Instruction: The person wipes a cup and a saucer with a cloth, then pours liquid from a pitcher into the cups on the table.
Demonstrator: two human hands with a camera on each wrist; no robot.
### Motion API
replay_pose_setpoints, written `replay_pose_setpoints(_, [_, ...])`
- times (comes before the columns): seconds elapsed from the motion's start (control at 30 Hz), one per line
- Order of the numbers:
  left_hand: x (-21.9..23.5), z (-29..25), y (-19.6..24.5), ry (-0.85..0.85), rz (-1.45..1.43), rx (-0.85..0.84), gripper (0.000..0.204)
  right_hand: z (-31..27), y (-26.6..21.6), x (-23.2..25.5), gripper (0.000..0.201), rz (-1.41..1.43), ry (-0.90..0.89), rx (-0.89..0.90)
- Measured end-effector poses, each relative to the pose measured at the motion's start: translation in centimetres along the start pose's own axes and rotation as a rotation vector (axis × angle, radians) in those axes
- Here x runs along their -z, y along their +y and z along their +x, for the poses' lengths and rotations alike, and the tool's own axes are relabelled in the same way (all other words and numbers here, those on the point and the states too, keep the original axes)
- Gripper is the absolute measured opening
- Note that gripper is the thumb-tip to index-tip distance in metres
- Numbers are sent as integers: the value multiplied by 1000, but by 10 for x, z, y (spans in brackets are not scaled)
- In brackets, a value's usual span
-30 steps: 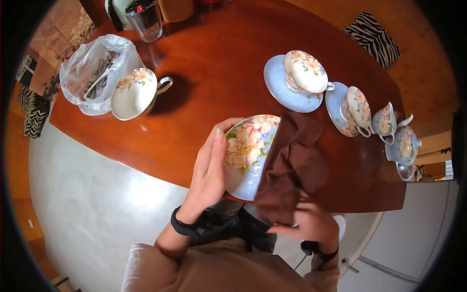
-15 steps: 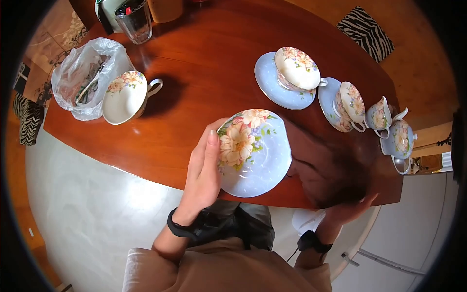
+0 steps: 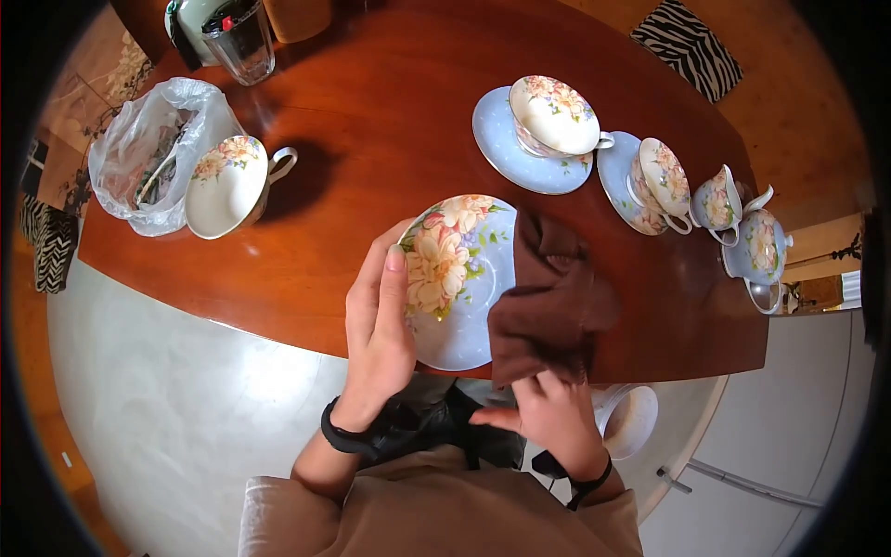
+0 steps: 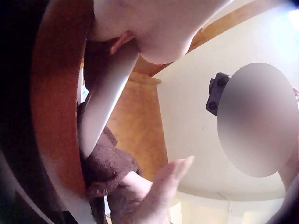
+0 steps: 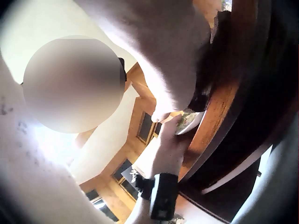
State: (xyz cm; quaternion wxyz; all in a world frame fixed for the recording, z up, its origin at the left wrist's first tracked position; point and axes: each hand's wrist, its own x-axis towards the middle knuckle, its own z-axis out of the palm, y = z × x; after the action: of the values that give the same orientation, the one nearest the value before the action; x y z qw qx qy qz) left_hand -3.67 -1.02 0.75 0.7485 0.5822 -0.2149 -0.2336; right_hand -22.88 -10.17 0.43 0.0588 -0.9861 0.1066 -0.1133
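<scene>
In the head view the left hand (image 3: 379, 320) grips the left rim of a blue saucer (image 3: 455, 325) with painted flowers, thumb on its face. A brown cloth (image 3: 548, 316) covers the saucer's right edge. The right hand (image 3: 557, 418) holds the cloth's lower end, its fingertips partly hidden in the folds and its thumb pointing left. The left wrist view shows the saucer (image 4: 110, 98) edge-on, with the cloth (image 4: 110, 163) around its far edge and the right hand (image 4: 154, 196) beside it, thumb extended.
A floral cup (image 3: 223, 190) stands beside a plastic bag (image 3: 116, 172) at the left, with a glass (image 3: 243, 51) behind. Right of the saucer are two cups on saucers (image 3: 497, 144), a creamer (image 3: 716, 202) and a lidded pot (image 3: 763, 249). A round container (image 3: 631, 422) sits below the table edge.
The right hand and cloth swung out right, baring the saucer, and are now back over its right edge. The left hand keeps its grip. The whole head view has shifted slightly.
</scene>
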Motion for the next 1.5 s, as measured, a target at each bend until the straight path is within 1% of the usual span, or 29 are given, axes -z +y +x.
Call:
replay_pose_setpoints(0.07, [-1,-1,2,19,-5,-1,43,-4,-14,5,83,57,-84,-2])
replay_pose_setpoints(0.1, [-1,-1,1,46,7,-26,43,-1,-20,5,86,49,-28,71])
replay_pose_setpoints(0.13, [-1,-2,-3,69,19,-52,43,5,-25,9,84,37,32,149])
replay_pose_setpoints(0.2, [-2,-1,-3,94,36,-85,43,6,-41,8,84,99,27,188])
replay_pose_setpoints(0.23, [-2,-2,-3,97,43,-90,43,9,-41,5,85,341,-27,173])
replay_pose_setpoints(0.33, [-3,-2,-1,104,9,-79,43,27,-18,14,83,540,37,268])
replay_pose_setpoints(0.37, [-2,-1,0,107,-11,-73,43,23,-6,15,77,790,-56,173])
replay_pose_setpoints(0.4, [-1,-1,1,88,-16,-47,44,13,5,16,75,976,-93,62])
replay_pose_setpoints(0.43, [0,-2,1,72,-23,-21,45,2,18,14,73,1129,-32,-48])
replay_pose_setpoints(0.47, [1,-2,1,55,-30,7,47,-14,29,12,70,1212,84,-142])
replay_pose_setpoints(0.53, [3,-1,0,43,-30,9,47,-45,48,6,66,1279,369,-286])
replay_pose_setpoints(0.63, [3,0,2,22,-20,1,47,-79,78,4,60,1124,770,-410])
replay_pose_setpoints(0.73, [2,0,3,20,-27,7,48,-86,103,14,56,876,1109,-518])
replay_pose_setpoints(0.8, [2,0,4,30,-18,19,48,-84,116,23,53,731,1259,-553])
replay_pose_setpoints(0.87, [3,1,3,24,2,3,46,-75,122,31,51,609,1331,-541])
replay_pose_setpoints(0.97, [4,1,4,20,29,0,45,-72,118,29,53,395,1265,-538])
replay_pose_setpoints(1.0, [3,1,4,18,36,4,45,-81,117,15,53,-16,1081,-521])
replay_pose_setpoints(1.03, [3,1,4,19,31,-4,45,-91,119,-2,54,-84,944,-525])
replay_pose_setpoints(1.07, [2,1,3,20,27,-12,45,-85,111,-11,55,-151,810,-516])
replay_pose_setpoints(1.1, [2,1,3,23,25,-19,45,-80,106,-12,55,-60,656,-450])
replay_pose_setpoints(1.13, [2,1,3,21,25,-17,45,-60,90,-4,55,41,502,-394])
replay_pose_setpoints(1.2, [3,0,4,16,26,-13,45,4,37,13,43,92,287,-195])
replay_pose_setpoints(1.3, [3,0,3,16,16,-13,44,20,30,-7,30,218,244,-77])
replay_pose_setpoints(1.33, [3,0,1,25,19,-15,44,19,28,-10,29,137,182,-83])
replay_pose_setpoints(1.43, [3,-1,-2,48,27,-19,42,17,12,0,31,153,68,-196])
replay_pose_setpoints(1.5, [2,-2,-2,48,33,-15,41,7,7,11,29,192,2,-143])
